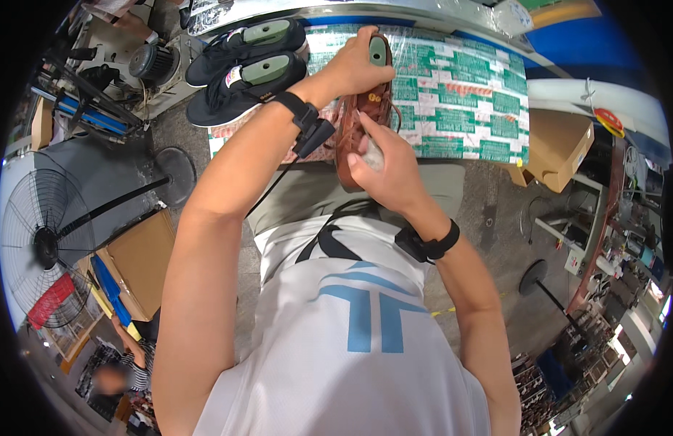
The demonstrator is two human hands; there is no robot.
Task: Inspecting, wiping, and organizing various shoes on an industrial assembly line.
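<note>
A brown lace-up shoe [346, 150] rests on the worktop with its toe toward me and a green insole showing inside. My left hand [355, 67] is wrapped round its heel end, fingers on both sides of the collar. My right hand [396, 168] is closed on a whitish wad [374, 155], perhaps cloth, held against the shoe near its laces; its exact kind is hard to tell. To the left of my left hand, two black shoes [224, 105] with green insoles lie side by side, toes pointing left.
The worktop [460, 109] is covered with green-and-white printed sheeting. Cardboard boxes stand right [562, 149] and lower left [144, 261]. A floor fan [46, 247] is at left, a motor [151, 64] at upper left, and a metal ledge [336, 14] beyond the worktop. A person [129, 363] is at lower left.
</note>
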